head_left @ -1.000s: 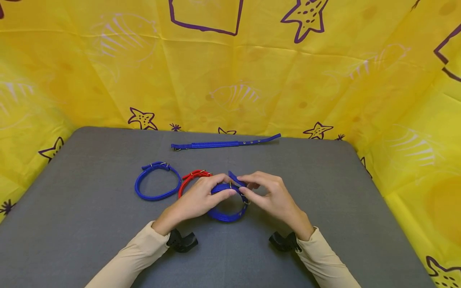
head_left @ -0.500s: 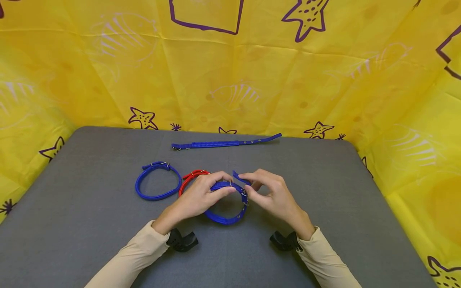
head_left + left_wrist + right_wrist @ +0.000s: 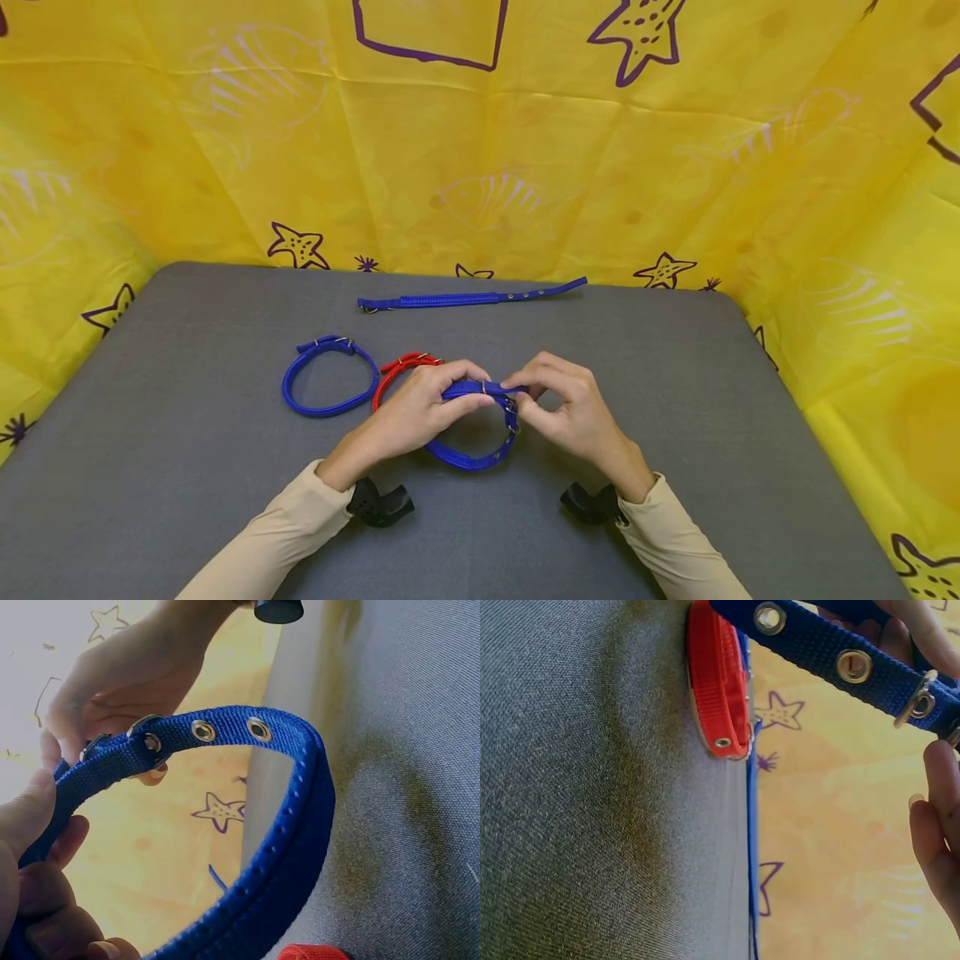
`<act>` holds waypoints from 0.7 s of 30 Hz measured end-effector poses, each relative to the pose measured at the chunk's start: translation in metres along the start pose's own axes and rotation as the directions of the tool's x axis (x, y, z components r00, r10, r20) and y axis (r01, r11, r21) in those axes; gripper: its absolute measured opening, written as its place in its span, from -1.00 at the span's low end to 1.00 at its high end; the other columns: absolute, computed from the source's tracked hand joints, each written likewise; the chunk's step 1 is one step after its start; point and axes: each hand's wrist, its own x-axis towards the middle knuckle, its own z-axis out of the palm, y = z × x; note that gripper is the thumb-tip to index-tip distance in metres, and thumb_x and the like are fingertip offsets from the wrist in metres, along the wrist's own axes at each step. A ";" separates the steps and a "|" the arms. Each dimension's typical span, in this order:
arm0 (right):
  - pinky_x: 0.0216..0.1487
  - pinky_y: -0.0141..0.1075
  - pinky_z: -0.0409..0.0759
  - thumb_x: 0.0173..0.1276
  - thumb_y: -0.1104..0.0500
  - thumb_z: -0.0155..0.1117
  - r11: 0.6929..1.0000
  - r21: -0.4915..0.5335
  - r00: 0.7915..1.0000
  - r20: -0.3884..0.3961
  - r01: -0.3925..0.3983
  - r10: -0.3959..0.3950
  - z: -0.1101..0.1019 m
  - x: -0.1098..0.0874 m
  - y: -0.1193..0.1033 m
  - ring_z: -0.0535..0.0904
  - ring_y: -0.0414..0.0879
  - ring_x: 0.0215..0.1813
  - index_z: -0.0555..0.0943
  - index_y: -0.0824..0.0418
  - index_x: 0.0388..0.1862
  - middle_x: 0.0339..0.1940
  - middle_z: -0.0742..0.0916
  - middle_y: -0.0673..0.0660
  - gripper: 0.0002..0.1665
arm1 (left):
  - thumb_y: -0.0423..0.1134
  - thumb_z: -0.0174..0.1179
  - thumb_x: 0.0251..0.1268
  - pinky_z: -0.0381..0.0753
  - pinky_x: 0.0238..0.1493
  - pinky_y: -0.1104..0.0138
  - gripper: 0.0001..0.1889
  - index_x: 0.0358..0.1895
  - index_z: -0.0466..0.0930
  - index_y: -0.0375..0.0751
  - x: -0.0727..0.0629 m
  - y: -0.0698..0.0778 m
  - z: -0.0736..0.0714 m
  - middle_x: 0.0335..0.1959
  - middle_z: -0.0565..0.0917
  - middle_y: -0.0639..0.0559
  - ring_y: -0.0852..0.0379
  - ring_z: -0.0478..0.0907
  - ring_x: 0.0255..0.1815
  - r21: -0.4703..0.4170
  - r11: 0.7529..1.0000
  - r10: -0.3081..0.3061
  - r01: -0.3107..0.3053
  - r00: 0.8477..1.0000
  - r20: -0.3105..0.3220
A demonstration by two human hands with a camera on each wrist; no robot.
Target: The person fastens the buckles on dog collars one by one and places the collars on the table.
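Note:
A blue webbing collar [image 3: 467,460] is bent into a ring between both hands, with metal eyelets and a buckle on its right side. My left hand [image 3: 420,411] pinches the ring's upper part between thumb and fingers, beside a metal keeper loop. At that loop my right hand [image 3: 572,407] pinches the strap's end, which lies along the collar. Eyelets and the buckle's metal show closely on the collar [image 3: 259,729] in the left wrist view. From the right wrist, the fingertips of the right hand [image 3: 939,817] appear right by the buckle.
Behind the left hand lies a red collar [image 3: 408,360], buckled into a ring and partly hidden. Left of it is another ringed blue collar [image 3: 330,412]. A straight blue collar [image 3: 450,301] lies along the back of the grey table [image 3: 187,467], before a yellow curtain [image 3: 480,125].
The strap's end, raised above the collar before, now lies flat along it at the keeper loop. My right hand has shifted slightly with it; the left hand keeps its hold.

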 end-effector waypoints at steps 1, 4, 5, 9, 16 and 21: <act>-0.33 -0.46 0.59 0.12 0.43 0.25 1.000 -0.005 1.000 0.010 -0.004 0.004 0.000 0.000 0.000 0.59 -0.25 -0.38 0.74 0.18 -0.26 -0.38 0.72 0.03 -0.73 | -0.14 0.30 0.33 0.45 -0.37 0.43 -0.85 -0.09 0.67 -0.02 0.000 0.000 0.000 -0.42 0.61 0.22 0.29 0.44 -0.42 -0.003 1.000 0.001 -0.001 1.000 0.001; -0.30 -0.46 0.60 0.16 0.42 0.27 1.000 -0.007 0.999 0.042 -0.007 0.007 -0.001 0.001 -0.001 0.60 -0.25 -0.36 0.75 0.17 -0.22 -0.36 0.72 0.03 -0.73 | -0.14 0.30 0.33 0.46 -0.38 0.43 -0.85 -0.09 0.67 -0.02 0.000 0.001 -0.001 -0.43 0.61 0.21 0.29 0.45 -0.43 -0.007 1.000 -0.003 0.003 1.000 0.000; -0.29 -0.45 0.61 0.17 0.41 0.28 1.000 -0.007 0.998 0.054 -0.011 0.011 -0.001 0.000 -0.001 0.60 -0.25 -0.35 0.74 0.16 -0.20 -0.34 0.73 0.03 -0.73 | -0.13 0.30 0.33 0.47 -0.38 0.43 -0.84 -0.09 0.67 -0.03 0.000 0.000 -0.001 -0.42 0.61 0.20 0.29 0.45 -0.43 -0.011 1.000 -0.004 0.004 1.000 -0.001; -0.29 -0.42 0.64 0.20 0.42 0.35 0.999 -0.003 0.997 0.070 -0.034 0.035 0.000 0.000 -0.001 0.64 -0.24 -0.35 0.69 0.18 -0.21 -0.31 0.75 0.05 -0.78 | -0.14 0.30 0.32 0.46 -0.40 0.43 -0.84 -0.10 0.67 -0.05 -0.001 0.000 -0.001 -0.45 0.59 0.18 0.28 0.45 -0.45 -0.014 1.000 -0.025 0.025 1.000 -0.008; -0.30 -0.41 0.66 0.17 0.33 0.50 0.999 0.021 0.999 0.021 -0.048 0.047 0.003 -0.002 0.001 0.71 -0.18 -0.40 0.63 0.23 -0.24 -0.32 0.77 0.12 -0.78 | -0.14 0.33 0.29 0.43 -0.41 0.43 -0.83 -0.10 0.67 -0.01 0.000 0.001 -0.002 -0.43 0.61 0.19 0.26 0.43 -0.46 -0.007 0.999 -0.049 0.048 0.997 -0.064; -0.28 -0.37 0.67 0.05 0.29 0.60 0.999 0.020 0.997 0.064 -0.037 0.036 0.007 -0.002 0.000 0.70 -0.17 -0.33 0.64 0.24 -0.05 -0.19 0.76 0.12 -0.54 | -0.14 0.31 0.32 0.55 -0.27 0.41 -0.83 -0.10 0.65 -0.04 0.000 0.002 -0.002 -0.26 0.74 0.14 0.29 0.56 -0.34 -0.009 0.998 -0.059 0.059 0.993 -0.102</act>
